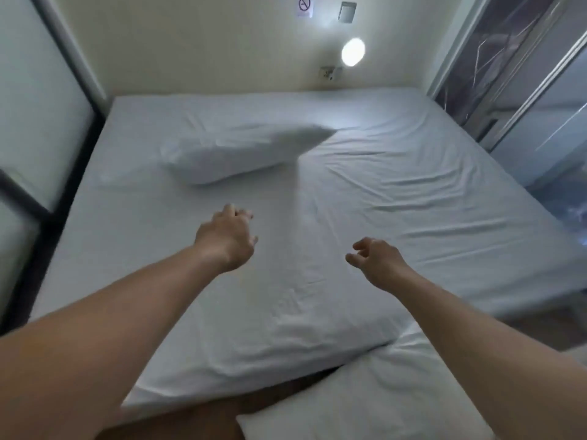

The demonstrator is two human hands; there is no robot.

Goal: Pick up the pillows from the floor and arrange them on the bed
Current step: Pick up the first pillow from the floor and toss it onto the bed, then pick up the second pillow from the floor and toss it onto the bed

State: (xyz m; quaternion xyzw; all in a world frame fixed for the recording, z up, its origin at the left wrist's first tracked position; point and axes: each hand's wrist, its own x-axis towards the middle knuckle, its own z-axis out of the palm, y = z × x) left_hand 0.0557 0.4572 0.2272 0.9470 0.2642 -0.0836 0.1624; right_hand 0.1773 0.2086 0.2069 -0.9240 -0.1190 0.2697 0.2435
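Observation:
A white pillow [235,152] lies on the far left half of the bed [413,217], blurred, its right end lifted off the sheet. A second white pillow [374,404] rests on the floor against the bed's near corner. My left hand [227,238] hovers over the sheet below the first pillow, fingers loosely curled, holding nothing. Over the bed's middle, my right hand [376,260] is held out with fingers apart and empty. Neither hand touches a pillow.
The bed fills the room between a black-framed glass partition [47,122] on the left and sliding glass doors [524,90] on the right. A round wall lamp [353,52] glows above the head of the bed. Brown floor shows at the foot.

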